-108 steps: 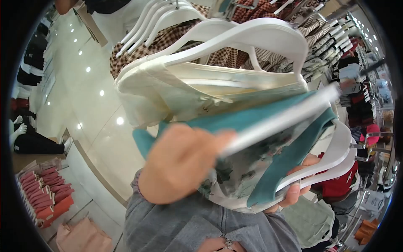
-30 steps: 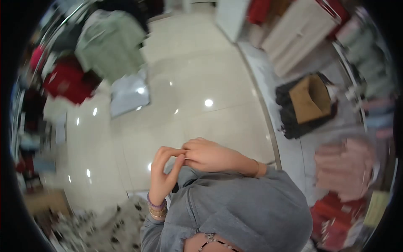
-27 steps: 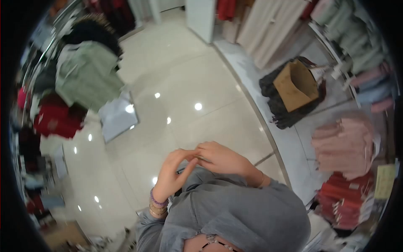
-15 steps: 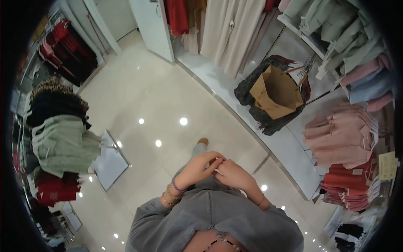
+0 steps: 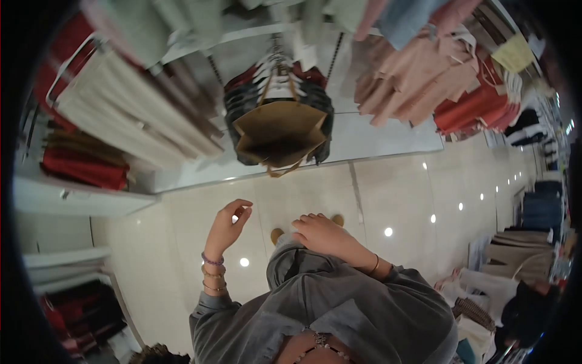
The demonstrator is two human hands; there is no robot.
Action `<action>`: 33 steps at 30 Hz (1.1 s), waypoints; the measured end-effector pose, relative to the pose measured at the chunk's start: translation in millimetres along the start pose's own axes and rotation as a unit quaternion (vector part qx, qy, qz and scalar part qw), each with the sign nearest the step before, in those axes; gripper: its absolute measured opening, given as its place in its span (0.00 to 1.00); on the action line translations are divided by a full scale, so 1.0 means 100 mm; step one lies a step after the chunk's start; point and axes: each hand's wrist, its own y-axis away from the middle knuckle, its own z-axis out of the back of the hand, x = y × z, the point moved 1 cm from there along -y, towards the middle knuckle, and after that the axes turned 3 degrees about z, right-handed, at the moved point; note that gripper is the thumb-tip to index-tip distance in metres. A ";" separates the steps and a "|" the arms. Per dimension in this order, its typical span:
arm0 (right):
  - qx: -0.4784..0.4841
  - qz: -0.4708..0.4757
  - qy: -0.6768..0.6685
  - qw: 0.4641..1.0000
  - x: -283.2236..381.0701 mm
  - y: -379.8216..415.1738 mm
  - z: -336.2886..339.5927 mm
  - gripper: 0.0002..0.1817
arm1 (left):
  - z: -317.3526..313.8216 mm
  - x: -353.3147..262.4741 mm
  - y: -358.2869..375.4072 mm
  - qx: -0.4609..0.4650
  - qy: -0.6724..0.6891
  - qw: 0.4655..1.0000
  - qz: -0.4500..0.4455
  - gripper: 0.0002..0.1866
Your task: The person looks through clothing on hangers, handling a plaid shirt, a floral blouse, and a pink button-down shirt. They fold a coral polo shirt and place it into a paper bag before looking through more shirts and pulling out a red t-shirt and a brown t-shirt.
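Note:
My left hand point(image 5: 229, 227) is raised over the floor, its thumb and fingers loosely bent with a gap between them and nothing inside. Bracelets circle that wrist. My right hand point(image 5: 324, 233) is in front of my waist, back upward and fingers loosely extended, with no object showing in it. The two hands are apart. Beyond them a brown paper bag point(image 5: 279, 130) with twisted handles hangs, mouth gaping, in front of dark garments point(image 5: 238, 109) on hangers. Neither hand touches the bag.
Cream trousers point(image 5: 115, 109) hang left of the bag, and pink shirts point(image 5: 412, 79) and red garments point(image 5: 473, 109) hang to its right. A white platform point(image 5: 388, 139) runs beneath them. Racks of clothes point(image 5: 515, 255) stand at the far right.
My hands have come apart from being clasped together, the left moving out to the left. The view has turned right, so the paper bag now lies straight ahead of me.

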 end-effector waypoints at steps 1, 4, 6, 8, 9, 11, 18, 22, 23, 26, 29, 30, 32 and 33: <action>0.003 -0.014 -0.006 1.000 -0.17 0.02 0.04 0.13 | -0.07 -0.16 -0.21 0.002 -0.025 0.999 -0.020 0.09; -0.004 -0.022 -0.012 1.000 -0.65 0.18 0.29 0.13 | -0.49 -0.76 -0.73 -0.004 -0.037 0.997 -0.065 0.09; -0.045 -0.004 -0.006 0.999 -0.94 0.31 0.56 0.13 | -0.99 -1.00 -1.08 0.013 0.007 0.996 -0.090 0.09; -0.051 -0.022 -0.039 0.998 -1.29 0.59 0.96 0.16 | -1.58 -1.28 -1.38 0.053 0.050 0.992 -0.104 0.10; -0.056 -0.032 -0.061 0.996 -1.44 0.73 1.12 0.17 | -1.91 -1.44 -1.52 0.083 0.087 0.987 -0.103 0.10; -0.120 -0.024 -0.112 0.986 -1.86 1.16 1.43 0.17 | -2.61 -1.74 -1.76 0.147 0.136 0.973 -0.115 0.11; -0.351 0.239 -0.303 0.853 -2.28 2.37 3.38 0.06 | -3.61 -2.76 -2.59 0.277 0.103 0.934 -0.201 0.13; -0.399 0.531 -0.447 0.599 -2.45 2.45 4.00 0.04 | -3.91 -3.06 -3.07 0.247 0.039 0.956 -0.152 0.12; -0.373 0.539 -0.407 0.636 -2.56 2.52 4.22 0.03 | -3.98 -3.13 -3.17 0.254 0.059 0.954 -0.149 0.10; -0.353 0.549 -0.356 0.669 -2.91 2.61 4.59 0.03 | -4.17 -3.27 -3.55 0.281 0.101 0.937 -0.178 0.10; -0.339 0.556 -0.330 0.683 -3.23 2.71 4.94 0.03 | -4.31 -3.53 -3.97 0.244 0.086 0.947 -0.191 0.10; -0.334 0.557 -0.324 0.688 -3.32 2.74 5.03 0.03 | -4.35 -3.64 -4.09 0.225 0.089 0.949 -0.200 0.10; -0.325 0.563 -0.314 0.692 -3.50 2.80 5.21 0.03 | -4.37 -3.94 -4.30 0.184 0.091 0.954 -0.217 0.10; -0.318 0.569 -0.310 0.692 -3.59 2.85 5.29 0.03 | -4.36 -4.12 -4.39 0.179 0.084 0.953 -0.230 0.09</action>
